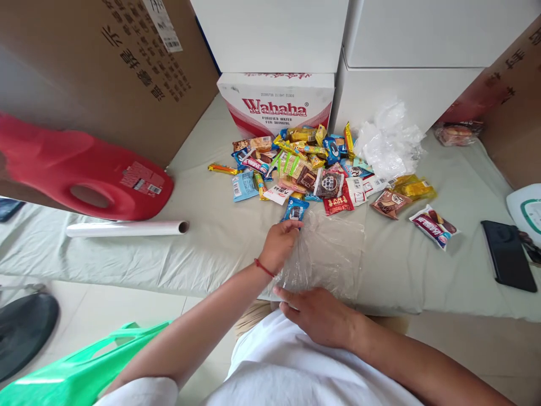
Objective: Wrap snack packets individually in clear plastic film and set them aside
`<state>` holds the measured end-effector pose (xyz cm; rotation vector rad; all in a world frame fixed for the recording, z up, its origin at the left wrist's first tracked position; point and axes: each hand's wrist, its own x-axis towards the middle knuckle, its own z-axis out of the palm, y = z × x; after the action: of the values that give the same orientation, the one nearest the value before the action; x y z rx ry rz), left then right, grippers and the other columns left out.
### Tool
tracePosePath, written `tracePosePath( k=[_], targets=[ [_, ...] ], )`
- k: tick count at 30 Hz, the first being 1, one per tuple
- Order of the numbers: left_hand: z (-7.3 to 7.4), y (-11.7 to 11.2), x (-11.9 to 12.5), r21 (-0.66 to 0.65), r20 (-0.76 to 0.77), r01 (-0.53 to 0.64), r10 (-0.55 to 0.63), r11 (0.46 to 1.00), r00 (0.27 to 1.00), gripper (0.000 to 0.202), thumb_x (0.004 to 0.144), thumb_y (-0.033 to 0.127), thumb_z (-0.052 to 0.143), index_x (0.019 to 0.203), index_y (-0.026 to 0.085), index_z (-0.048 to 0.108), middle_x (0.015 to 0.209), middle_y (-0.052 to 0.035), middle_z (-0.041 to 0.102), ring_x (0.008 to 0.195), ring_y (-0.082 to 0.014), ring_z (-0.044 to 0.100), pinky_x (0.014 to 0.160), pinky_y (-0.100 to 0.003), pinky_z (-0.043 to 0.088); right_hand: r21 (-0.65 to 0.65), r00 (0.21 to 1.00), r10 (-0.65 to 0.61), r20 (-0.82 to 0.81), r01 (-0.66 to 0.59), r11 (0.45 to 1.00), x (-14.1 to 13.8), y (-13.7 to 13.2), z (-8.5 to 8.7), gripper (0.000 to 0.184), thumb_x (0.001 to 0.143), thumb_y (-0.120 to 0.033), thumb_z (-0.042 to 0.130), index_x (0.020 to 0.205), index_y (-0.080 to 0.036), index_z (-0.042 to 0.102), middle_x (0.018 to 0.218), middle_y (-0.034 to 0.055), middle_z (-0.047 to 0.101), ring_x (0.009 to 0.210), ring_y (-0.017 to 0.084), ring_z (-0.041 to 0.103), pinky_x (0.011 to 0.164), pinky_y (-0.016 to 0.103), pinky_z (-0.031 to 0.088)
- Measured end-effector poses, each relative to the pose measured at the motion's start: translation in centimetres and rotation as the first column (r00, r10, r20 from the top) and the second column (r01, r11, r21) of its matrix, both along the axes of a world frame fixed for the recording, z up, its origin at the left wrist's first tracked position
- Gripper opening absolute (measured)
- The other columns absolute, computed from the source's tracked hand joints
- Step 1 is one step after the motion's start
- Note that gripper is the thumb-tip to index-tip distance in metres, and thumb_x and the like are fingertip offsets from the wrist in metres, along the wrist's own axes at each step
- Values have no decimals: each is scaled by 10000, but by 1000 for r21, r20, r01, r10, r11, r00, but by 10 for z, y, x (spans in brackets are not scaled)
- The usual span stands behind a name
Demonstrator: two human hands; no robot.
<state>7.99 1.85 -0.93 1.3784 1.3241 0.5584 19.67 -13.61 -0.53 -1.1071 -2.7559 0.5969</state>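
Note:
My left hand (279, 246), with a red cord on the wrist, has its fingers closed at the near end of a blue snack packet (295, 208). That packet lies at the front of a pile of wrapped snacks (296, 163). A clear plastic bag (333, 242) is spread flat on the cloth, partly under and beside my left hand. At the table's near edge, my right hand (319, 317) has its fingers closed at the bag's near edge; the exact grip is partly hidden.
Behind the pile stand a Wahaha carton (276, 104) and white boxes (270, 34). Crumpled plastic bags (393, 141) lie right of it. A red jug (84, 169) and a white roll (127, 228) are at left, a phone (509, 254) at right. A green bag (84, 369) hangs below.

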Motion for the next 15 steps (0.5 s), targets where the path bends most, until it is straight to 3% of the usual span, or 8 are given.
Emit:
tracePosePath(
  k=[3,5,7,8,10,12,15],
  targets=[
    [-18,-25,-1,297,-95,96,-71,950,993,353,940,221,458,1149,165,736,1234,-89,747,1209,-233,668,1098,-413,499,-99,987,0,-160,-16,995,8,-1,21,132,918,-156,582,966,-190,700,1116,52,777,674,167,684,594,294,502],
    [-29,-40,-3,492,-220,226,-131,841,967,389,983,218,419,1237,142,703,1396,-116,666,1376,-239,561,1199,-437,419,-114,939,-182,-293,155,981,20,3,34,172,980,-181,534,1009,-202,703,940,38,779,746,165,698,681,274,534],
    [-35,-52,-5,576,-382,380,-172,724,908,414,1012,233,414,1340,127,644,1488,-130,592,1456,-253,477,1234,-468,378,-33,844,-420,-333,434,900,37,12,37,286,1039,-218,464,1243,-198,664,1109,92,770,1002,198,707,910,328,547],
    [-36,-56,-7,585,-457,448,-181,676,871,426,1022,243,418,1383,128,612,1519,-131,562,1477,-259,448,1239,-484,367,37,801,-515,-304,551,834,45,18,34,345,1054,-253,451,1352,-197,615,1253,125,729,1161,230,664,1038,399,503],
    [-34,-60,-10,573,-576,549,-178,609,798,452,1040,270,420,1458,155,548,1578,-118,495,1505,-266,406,1244,-511,346,172,747,-644,-165,665,727,63,28,19,445,1060,-329,453,1478,-196,528,1483,157,590,1402,306,500,1187,560,352],
    [-29,-57,-16,554,-646,599,-156,578,748,481,1055,308,404,1517,198,484,1627,-94,424,1520,-262,380,1252,-526,312,241,696,-718,-9,699,674,80,34,-4,502,1066,-374,430,1531,-190,473,1604,147,459,1505,347,363,1215,651,250],
    [-24,-44,-30,531,-693,603,-105,596,713,524,1067,362,369,1569,217,410,1647,-88,381,1518,-262,383,1268,-542,250,262,662,-745,80,707,657,105,31,-33,543,1084,-383,359,1593,-197,374,1666,130,359,1547,324,295,1224,656,226]
  ],
)
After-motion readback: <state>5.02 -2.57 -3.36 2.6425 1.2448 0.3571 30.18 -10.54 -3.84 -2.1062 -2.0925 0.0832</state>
